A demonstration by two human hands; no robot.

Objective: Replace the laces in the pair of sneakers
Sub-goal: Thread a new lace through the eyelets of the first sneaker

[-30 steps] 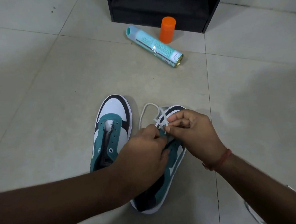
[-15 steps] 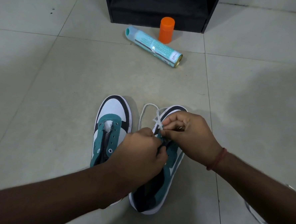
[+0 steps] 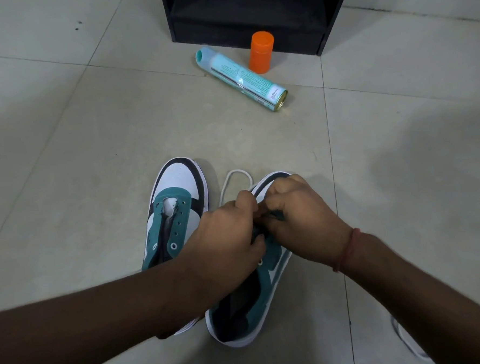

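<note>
Both hands — left hand and right hand — curl tight over the right sneaker, pinching its white lace. Best to pull slowly, straight through each hole — the left sneaker waits unlaced.

teal-white sneakers side by side; white lace looped.

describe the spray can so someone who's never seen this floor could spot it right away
Start at the black cabinet at the top of the view. On the tiles just in front of it lies the spray can, a long teal cylinder on its side. The orange container beside it stands upright and is shorter.
</note>
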